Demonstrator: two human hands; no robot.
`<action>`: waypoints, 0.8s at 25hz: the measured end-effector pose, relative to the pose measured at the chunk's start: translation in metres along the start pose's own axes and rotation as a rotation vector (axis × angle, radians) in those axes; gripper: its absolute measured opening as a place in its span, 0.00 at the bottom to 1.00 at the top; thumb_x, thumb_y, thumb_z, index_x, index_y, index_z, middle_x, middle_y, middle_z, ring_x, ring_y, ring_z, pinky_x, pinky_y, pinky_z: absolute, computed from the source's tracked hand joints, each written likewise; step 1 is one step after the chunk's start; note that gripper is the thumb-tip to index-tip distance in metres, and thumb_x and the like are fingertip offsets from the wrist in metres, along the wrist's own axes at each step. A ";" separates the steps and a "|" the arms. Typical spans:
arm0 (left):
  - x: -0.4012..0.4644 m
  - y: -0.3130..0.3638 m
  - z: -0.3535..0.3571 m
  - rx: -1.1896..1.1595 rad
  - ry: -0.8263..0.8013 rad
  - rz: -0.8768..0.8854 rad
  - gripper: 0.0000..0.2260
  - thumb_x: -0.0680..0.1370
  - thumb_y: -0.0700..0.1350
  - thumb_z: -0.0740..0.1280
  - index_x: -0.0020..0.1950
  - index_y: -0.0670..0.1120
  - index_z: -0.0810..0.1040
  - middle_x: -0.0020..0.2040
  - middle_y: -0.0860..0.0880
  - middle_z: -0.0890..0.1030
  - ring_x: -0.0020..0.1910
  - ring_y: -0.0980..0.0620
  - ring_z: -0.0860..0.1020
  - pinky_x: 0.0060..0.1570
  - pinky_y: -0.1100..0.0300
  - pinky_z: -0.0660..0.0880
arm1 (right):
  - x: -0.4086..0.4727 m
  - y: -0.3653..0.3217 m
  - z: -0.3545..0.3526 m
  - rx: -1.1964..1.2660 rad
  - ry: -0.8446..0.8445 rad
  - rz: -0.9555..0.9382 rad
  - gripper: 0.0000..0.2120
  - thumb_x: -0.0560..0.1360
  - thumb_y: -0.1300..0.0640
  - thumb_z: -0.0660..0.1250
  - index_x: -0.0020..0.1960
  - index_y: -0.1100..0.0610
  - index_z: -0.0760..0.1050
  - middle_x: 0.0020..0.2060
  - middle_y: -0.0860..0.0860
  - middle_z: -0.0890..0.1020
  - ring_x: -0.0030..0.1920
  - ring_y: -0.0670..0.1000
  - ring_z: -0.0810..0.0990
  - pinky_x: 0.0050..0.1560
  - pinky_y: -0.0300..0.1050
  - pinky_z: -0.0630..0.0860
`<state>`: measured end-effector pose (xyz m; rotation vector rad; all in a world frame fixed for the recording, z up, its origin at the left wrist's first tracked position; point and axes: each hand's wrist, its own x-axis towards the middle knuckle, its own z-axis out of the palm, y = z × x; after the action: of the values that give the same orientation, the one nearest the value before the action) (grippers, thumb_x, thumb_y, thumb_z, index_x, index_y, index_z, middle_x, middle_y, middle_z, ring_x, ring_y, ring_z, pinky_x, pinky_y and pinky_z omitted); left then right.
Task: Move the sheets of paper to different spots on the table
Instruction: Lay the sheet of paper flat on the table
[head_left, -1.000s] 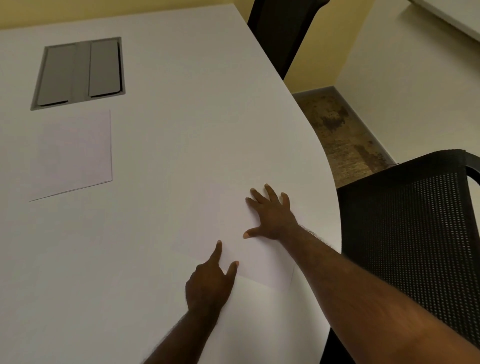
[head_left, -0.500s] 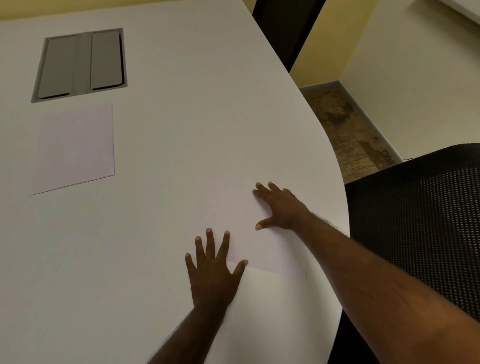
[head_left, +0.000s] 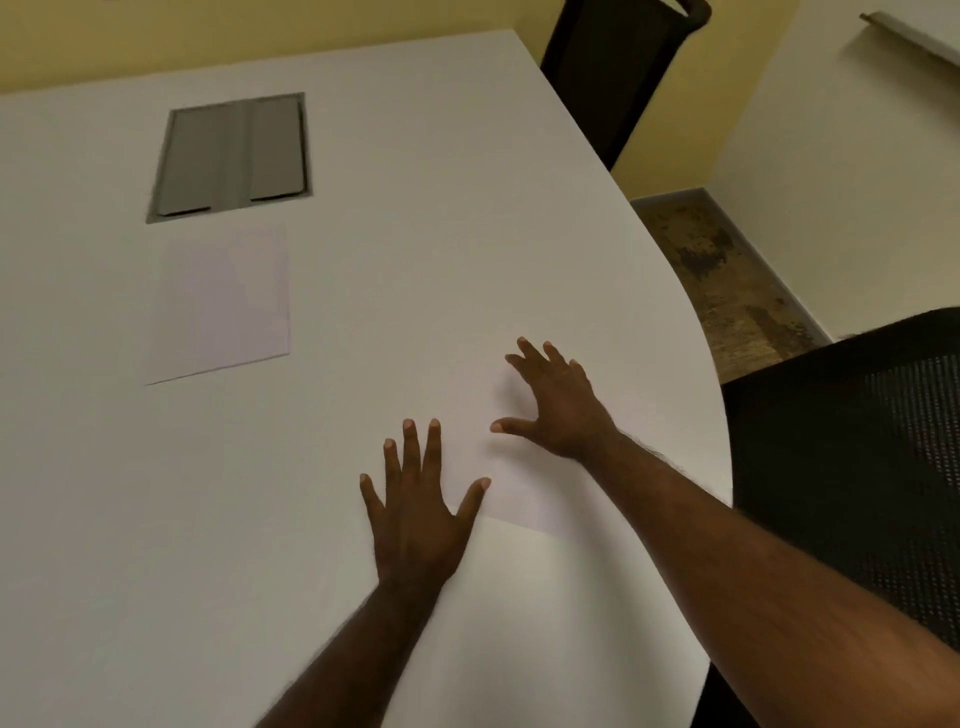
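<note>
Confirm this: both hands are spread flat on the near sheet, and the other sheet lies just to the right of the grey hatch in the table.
Wrong on one count. In the head view the other sheet lies just in front of the grey hatch, on its near side, not to its right. The rest stands: the left hand and right hand are spread flat on the near sheet.

Set flush into the tabletop ahead of me is a grey cable hatch (head_left: 231, 156) with two closed flaps. A black mesh chair (head_left: 852, 467) stands just beside the curved edge on my right; another black chair (head_left: 618, 67) stands at the far edge, against the yellow wall (head_left: 260, 36). Mottled brown floor (head_left: 727, 280) shows between them.
</note>
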<state>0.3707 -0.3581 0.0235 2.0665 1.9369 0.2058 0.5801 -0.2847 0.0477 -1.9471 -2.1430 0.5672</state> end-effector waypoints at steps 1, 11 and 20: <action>0.007 -0.015 -0.017 -0.017 0.034 0.006 0.36 0.72 0.74 0.40 0.74 0.61 0.30 0.78 0.54 0.36 0.78 0.50 0.38 0.73 0.42 0.39 | 0.002 -0.016 -0.003 -0.005 0.054 -0.031 0.43 0.72 0.33 0.64 0.78 0.52 0.52 0.79 0.49 0.49 0.79 0.54 0.45 0.76 0.58 0.45; 0.046 -0.214 -0.201 -0.127 0.344 0.017 0.37 0.74 0.66 0.61 0.78 0.54 0.52 0.80 0.53 0.52 0.79 0.51 0.51 0.75 0.45 0.52 | 0.044 -0.217 -0.010 0.053 0.382 -0.145 0.35 0.77 0.41 0.63 0.78 0.52 0.54 0.79 0.48 0.55 0.79 0.53 0.51 0.76 0.56 0.50; 0.098 -0.329 -0.269 -0.155 0.363 0.092 0.35 0.75 0.62 0.65 0.77 0.51 0.57 0.79 0.51 0.59 0.77 0.50 0.58 0.73 0.46 0.58 | 0.097 -0.330 0.017 0.064 0.417 -0.060 0.35 0.77 0.43 0.64 0.78 0.54 0.54 0.78 0.50 0.59 0.78 0.55 0.54 0.76 0.57 0.53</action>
<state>-0.0159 -0.2133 0.1646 2.1292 1.9445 0.7752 0.2607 -0.2129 0.1534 -1.7715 -1.8882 0.1919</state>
